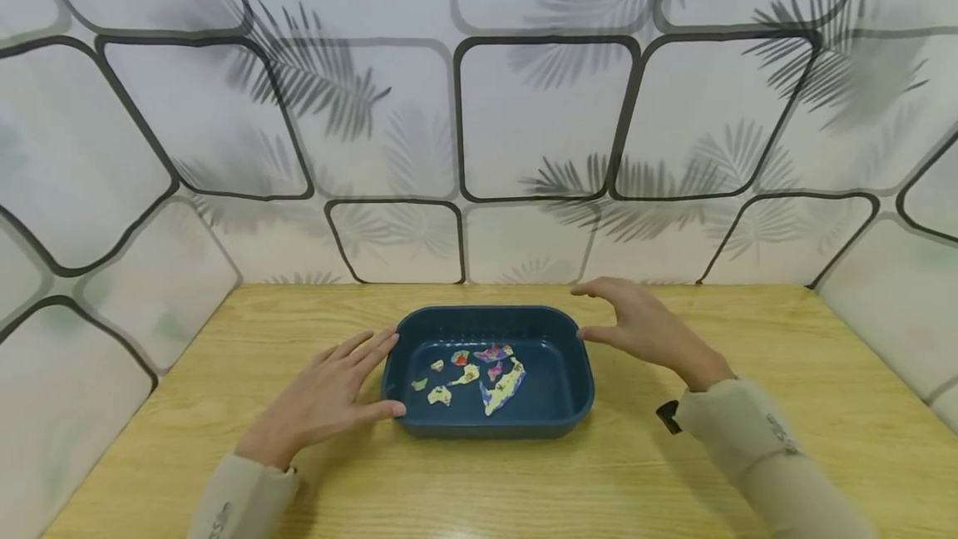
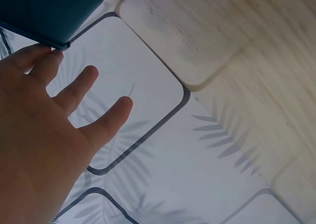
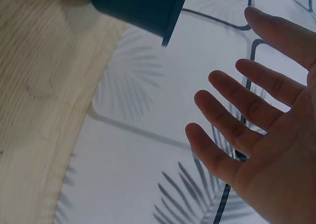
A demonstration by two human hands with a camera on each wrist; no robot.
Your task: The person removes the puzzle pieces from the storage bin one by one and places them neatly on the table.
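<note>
A dark blue rectangular basin (image 1: 490, 431) holds several flat, irregular pieces, including a long cream piece with blue edges (image 1: 503, 389), a pink-purple piece (image 1: 491, 353) and a red and green one (image 1: 460, 358). My left hand (image 1: 322, 402) is at the basin's left side, its extended fingers and thumb at the rim. In the left wrist view, fingertips touch the basin's edge (image 2: 52, 43). My right hand (image 1: 651, 327) hovers by the right rim with fingers spread. The right wrist view shows that hand (image 3: 266, 130) apart from the basin (image 3: 143, 11), holding nothing.
The basin stands on a light wooden table (image 1: 479, 485). Behind and at both sides rise pale panels (image 1: 546, 123) with dark rounded outlines and leaf prints. A small black object (image 1: 669, 417) shows beside my right sleeve.
</note>
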